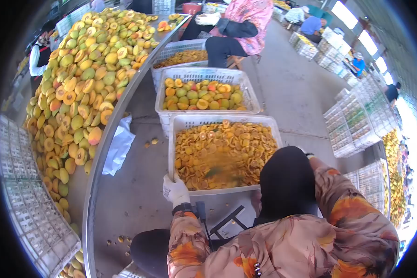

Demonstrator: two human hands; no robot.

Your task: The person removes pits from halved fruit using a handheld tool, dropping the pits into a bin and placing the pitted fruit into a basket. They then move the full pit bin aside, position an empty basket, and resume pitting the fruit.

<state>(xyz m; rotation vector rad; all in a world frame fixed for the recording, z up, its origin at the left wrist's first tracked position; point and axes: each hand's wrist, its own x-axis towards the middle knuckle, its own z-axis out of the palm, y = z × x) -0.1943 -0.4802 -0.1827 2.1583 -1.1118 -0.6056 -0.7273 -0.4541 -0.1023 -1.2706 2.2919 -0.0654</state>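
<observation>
My left hand point(175, 190), in a white glove, is closed on the near left corner of a white plastic crate point(228, 190). Small orange-yellow cut fruit pieces point(204, 150) fill this crate, with a blurred patch near the middle. My right hand is mostly hidden behind my dark-clad knee point(287, 180); only the wrist point(312, 160) and a sliver of glove show by the crate's right side, so its fingers cannot be seen. Just beyond stands a second white crate point(253, 99) of green-yellow peach-like fruit point(201, 95).
A metal-edged table point(107, 153) on the left bears a big heap of halved fruit point(85, 88). A white plastic bag point(119, 146) hangs at its edge. Ahead sits a person in a pink top point(255, 28). Stacked crates point(356, 118) stand on the right.
</observation>
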